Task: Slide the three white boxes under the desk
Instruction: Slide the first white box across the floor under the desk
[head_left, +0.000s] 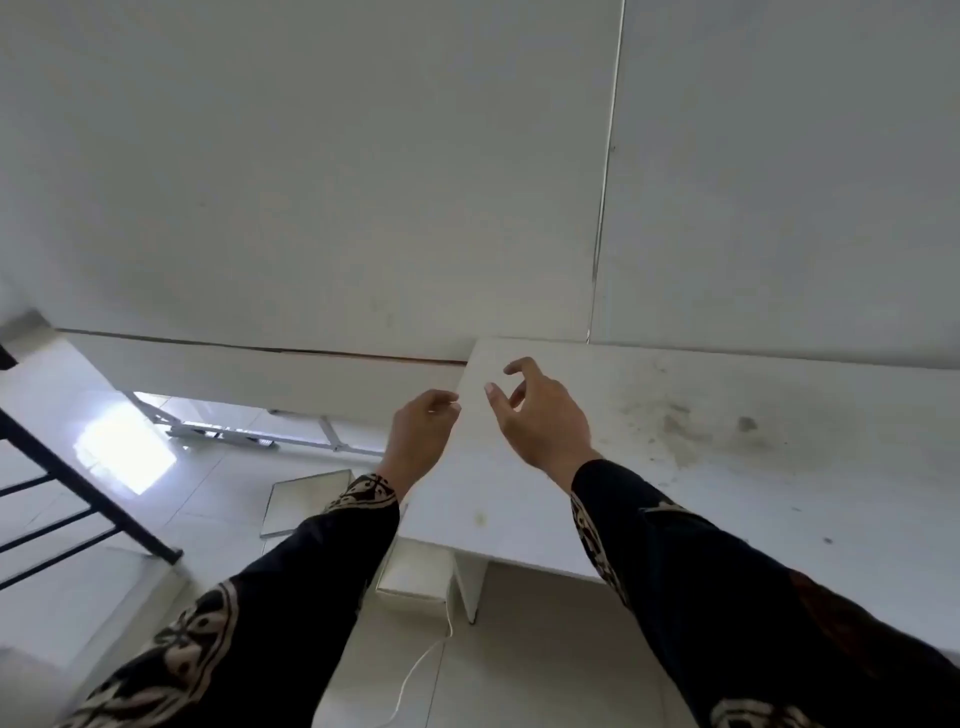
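The left hand (423, 428) and the right hand (537, 415) hover over the left end of the desk (675, 467), fingers loose, holding nothing. One white box (413, 574) sits on the floor beside the desk leg (470, 587), far below. The left hand is nearer.

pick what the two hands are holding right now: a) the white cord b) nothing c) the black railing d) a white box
b: the left hand and the right hand are raised near the corner of the desk with fingers loosely curled round nothing, while a white box sits untouched on the floor below the desk's edge.
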